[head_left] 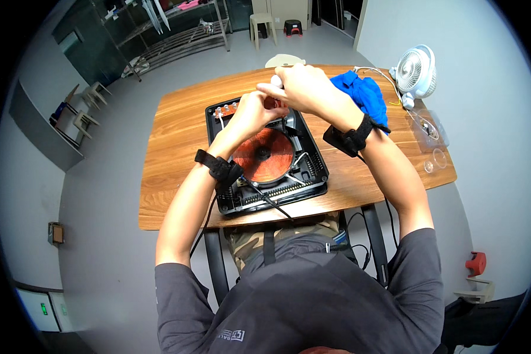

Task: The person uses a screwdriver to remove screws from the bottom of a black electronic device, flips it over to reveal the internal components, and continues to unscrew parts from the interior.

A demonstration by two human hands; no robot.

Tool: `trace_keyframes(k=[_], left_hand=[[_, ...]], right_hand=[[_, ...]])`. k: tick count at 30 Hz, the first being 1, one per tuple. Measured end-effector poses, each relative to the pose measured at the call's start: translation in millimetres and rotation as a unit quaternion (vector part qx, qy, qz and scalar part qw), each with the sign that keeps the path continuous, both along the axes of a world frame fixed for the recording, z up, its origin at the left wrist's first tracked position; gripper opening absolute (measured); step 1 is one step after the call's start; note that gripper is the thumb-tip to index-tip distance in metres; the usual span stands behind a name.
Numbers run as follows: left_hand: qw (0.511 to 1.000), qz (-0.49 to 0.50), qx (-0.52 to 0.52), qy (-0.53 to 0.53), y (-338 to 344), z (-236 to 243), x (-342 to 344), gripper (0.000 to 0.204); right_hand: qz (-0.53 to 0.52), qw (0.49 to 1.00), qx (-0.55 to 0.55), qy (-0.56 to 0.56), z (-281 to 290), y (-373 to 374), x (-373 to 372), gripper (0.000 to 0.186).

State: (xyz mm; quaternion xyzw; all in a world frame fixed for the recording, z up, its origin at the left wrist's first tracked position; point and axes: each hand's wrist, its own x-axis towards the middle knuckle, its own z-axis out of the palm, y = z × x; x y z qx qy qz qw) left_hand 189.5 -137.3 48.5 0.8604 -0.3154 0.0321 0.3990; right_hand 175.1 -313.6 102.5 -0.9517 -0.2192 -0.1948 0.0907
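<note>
Black casing [314,168] lies beneath left grip [253,113] and right grip [305,87], whose hold I cannot tell.

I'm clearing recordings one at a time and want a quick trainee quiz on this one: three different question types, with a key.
1. True or false: the blue cloth lies to the right of the open black casing.

2. Choose one. What sits inside the casing?
A) a stack of plates
B) a round copper-coloured coil
C) a folded towel

3. Short answer: which of the person's hands is nearer the blue cloth?

Key:
1. True.
2. B.
3. The right hand.
</note>
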Motion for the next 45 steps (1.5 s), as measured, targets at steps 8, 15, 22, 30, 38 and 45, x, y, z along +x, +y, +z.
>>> trace_keyframes(k=[8,15,22,30,38,45], left_hand=[[1.0,-0.006,0.008,0.026,-1.5,0.5,6.6,0.031],[0.997,-0.06,-0.017,0.054,-3.1,-6.0,18.0,0.024],[0.992,-0.084,-0.029,0.093,-2.7,-13.7,37.7,0.016],[0.999,-0.011,-0.009,0.042,-7.0,3.5,14.9,0.024],[0.998,0.017,0.049,0.022,-16.0,9.2,14.8,0.025],[0.99,-0.053,-0.058,0.114,2.4,-6.2,30.7,0.017]], right_hand=[[-0.014,0.996,-0.027,0.078,10.6,4.5,2.7,0.056],[0.005,0.996,-0.007,0.085,6.5,-8.8,13.6,0.044],[0.046,0.993,0.008,0.11,11.3,-19.2,20.1,0.044],[0.04,0.994,-0.099,0.018,24.8,0.3,11.4,0.058],[0.084,0.996,-0.031,-0.015,-1.3,-4.1,28.6,0.032],[0.098,0.994,0.046,-0.005,-9.4,-4.1,30.3,0.035]])
